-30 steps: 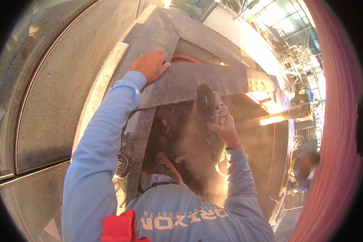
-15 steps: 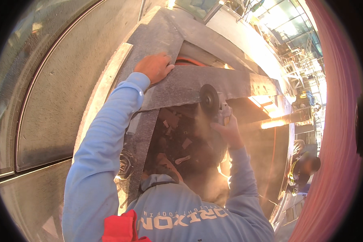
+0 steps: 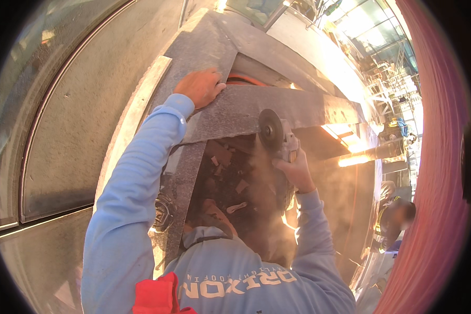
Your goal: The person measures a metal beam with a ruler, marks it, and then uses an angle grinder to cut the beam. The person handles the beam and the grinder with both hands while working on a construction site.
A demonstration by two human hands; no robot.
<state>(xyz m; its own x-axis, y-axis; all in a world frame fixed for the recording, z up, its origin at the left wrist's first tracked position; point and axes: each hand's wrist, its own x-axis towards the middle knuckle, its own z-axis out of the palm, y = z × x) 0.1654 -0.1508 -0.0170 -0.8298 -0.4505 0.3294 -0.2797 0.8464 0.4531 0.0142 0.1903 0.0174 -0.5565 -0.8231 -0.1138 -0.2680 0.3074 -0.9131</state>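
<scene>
Dust [image 3: 264, 175] shifted, right hand [image 3: 297, 171] gripping grinder [image 3: 289, 145], outstretched left hand [image 3: 199, 88] on panel [image 3: 240, 112], closure unclear

From here I see a matt, speckled grey slab [image 3: 240, 110] with a rough near edge, a dark matt disc [image 3: 267, 120], soft blue cloth sleeves [image 3: 128, 209] and a pale, wood-like strip [image 3: 149, 86].

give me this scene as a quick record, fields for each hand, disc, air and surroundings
left hand: resting at the left end of the grey slab
right hand: gripping an angle grinder
disc: overlaps the slab's near edge in view; contact unclear
air: pale dust around and below the grinder
surroundings: another person at far right; orange hose or cable beyond the slab
</scene>
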